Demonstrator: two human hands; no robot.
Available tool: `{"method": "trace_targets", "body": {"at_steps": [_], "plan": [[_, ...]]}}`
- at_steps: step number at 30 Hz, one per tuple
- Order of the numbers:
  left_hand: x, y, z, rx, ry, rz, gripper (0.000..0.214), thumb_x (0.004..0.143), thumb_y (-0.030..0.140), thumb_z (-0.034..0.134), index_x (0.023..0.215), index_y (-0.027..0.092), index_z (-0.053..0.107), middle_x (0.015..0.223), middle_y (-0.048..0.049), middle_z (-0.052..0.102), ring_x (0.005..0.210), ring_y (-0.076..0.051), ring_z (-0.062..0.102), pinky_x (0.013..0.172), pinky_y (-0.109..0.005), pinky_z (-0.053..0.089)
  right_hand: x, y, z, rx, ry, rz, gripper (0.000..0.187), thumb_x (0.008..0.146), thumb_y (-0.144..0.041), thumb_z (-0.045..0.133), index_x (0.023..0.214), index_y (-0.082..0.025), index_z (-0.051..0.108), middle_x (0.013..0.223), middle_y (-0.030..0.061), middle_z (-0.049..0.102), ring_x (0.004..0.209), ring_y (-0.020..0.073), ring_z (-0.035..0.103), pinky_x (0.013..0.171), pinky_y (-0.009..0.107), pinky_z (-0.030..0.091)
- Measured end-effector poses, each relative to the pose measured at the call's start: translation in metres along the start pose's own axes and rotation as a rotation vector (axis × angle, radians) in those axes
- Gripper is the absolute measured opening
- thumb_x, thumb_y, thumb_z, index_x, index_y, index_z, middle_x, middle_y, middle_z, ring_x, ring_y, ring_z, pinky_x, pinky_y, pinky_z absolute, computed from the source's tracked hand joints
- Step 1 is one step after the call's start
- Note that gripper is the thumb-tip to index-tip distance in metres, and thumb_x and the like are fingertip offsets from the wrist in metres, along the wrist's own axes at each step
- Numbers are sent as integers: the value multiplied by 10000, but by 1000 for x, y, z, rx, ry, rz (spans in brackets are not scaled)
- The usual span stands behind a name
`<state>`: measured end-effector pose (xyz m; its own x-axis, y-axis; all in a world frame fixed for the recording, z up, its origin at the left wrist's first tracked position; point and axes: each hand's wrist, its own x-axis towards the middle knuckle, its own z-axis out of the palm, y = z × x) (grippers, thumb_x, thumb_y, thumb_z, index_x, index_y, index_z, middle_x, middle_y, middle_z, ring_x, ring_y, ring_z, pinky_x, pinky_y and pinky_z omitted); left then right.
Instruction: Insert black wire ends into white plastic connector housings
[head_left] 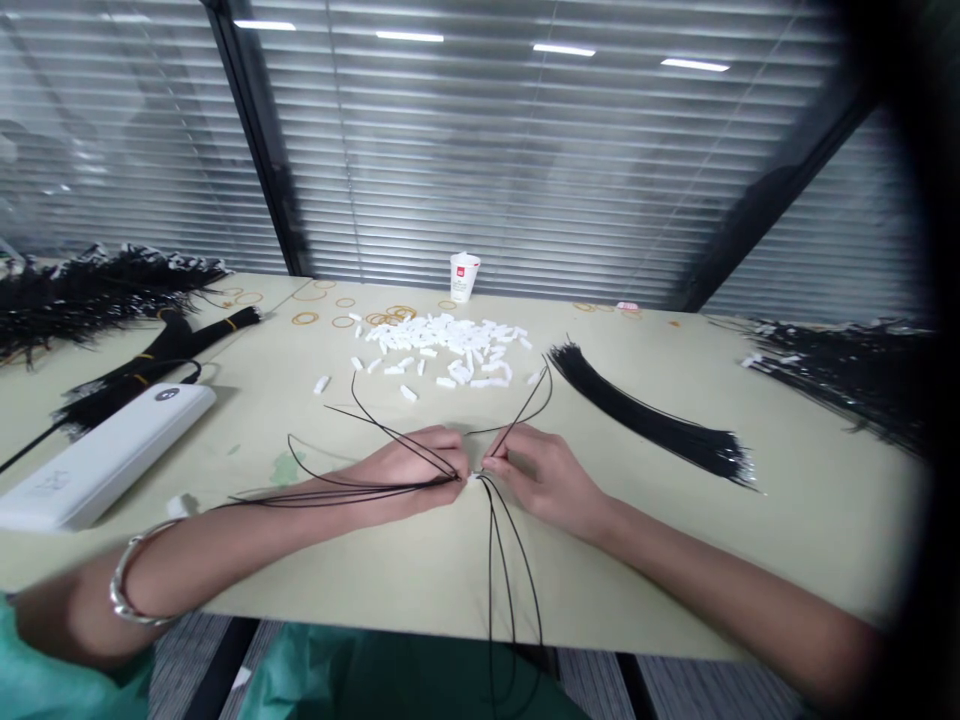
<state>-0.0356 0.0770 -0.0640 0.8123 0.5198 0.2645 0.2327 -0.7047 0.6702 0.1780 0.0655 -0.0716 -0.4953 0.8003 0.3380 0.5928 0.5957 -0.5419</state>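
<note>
Near the table's front edge, my left hand (431,465) pinches a small white connector (474,478) with several black wires (367,490) trailing left over my forearm. More black wires (504,560) run from the connector down past the table edge. Close on its right side, my right hand (544,475) is closed, thumb and finger pinching a thin black wire (517,415) whose end is at the connector. Whether that end is inside it I cannot tell. Beyond both hands lies a pile of loose white connectors (450,340).
A bundle of cut black wires (652,415) lies to the right. At left are a white power bank (112,450) with a cable and banded wire bundles (165,345). Wire heaps (847,370) flank the table. Rubber bands (305,318) and a paper cup (463,278) stand farther back.
</note>
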Motion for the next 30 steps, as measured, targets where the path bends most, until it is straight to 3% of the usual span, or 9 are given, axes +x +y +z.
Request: {"method": "trace_targets", "body": {"at_steps": [21,30], "plan": [[1,-12,11,-65,74,-39,81,825,130,506,777,158,565,793,0,496,736,-112,509,654,-221,409,-4,8,6,-87,-50,-183,171,896,-232,419,791,-181,544,727,21,592,709,136,527,738,306,407],[7,-13,11,-53,92,-52,59,788,123,534,758,147,580,780,-12,542,755,-129,526,689,-240,420,-2,5,6,-118,-63,-159,237,889,-206,397,660,-171,448,611,1,511,598,118,459,662,285,378]]}}
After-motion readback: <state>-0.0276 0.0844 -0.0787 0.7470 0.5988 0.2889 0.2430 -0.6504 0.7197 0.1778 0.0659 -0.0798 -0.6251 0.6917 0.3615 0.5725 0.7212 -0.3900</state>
